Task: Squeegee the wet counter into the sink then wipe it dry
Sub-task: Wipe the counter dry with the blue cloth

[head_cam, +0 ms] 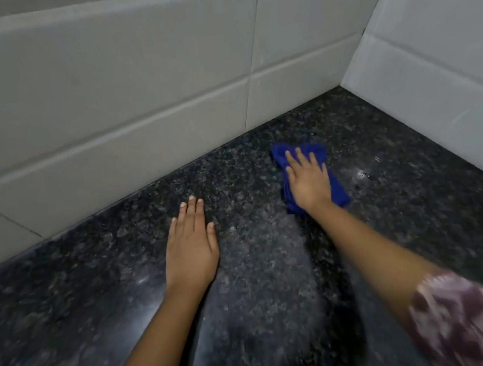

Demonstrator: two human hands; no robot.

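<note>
A dark speckled granite counter (pixel 256 269) fills the lower part of the head view. My right hand (pixel 308 181) lies flat, fingers spread, pressing a crumpled blue cloth (pixel 337 189) onto the counter near the back right corner. My left hand (pixel 192 248) rests palm down on the bare counter to the left, fingers together, holding nothing. A few small water drops (pixel 365 174) glint on the stone just right of the cloth. No squeegee and no sink are in view.
Pale grey wall tiles (pixel 138 89) run along the back of the counter and a second tiled wall (pixel 444 77) closes the right side, meeting in a corner. A patterned pinkish sleeve (pixel 465 323) covers my right upper arm.
</note>
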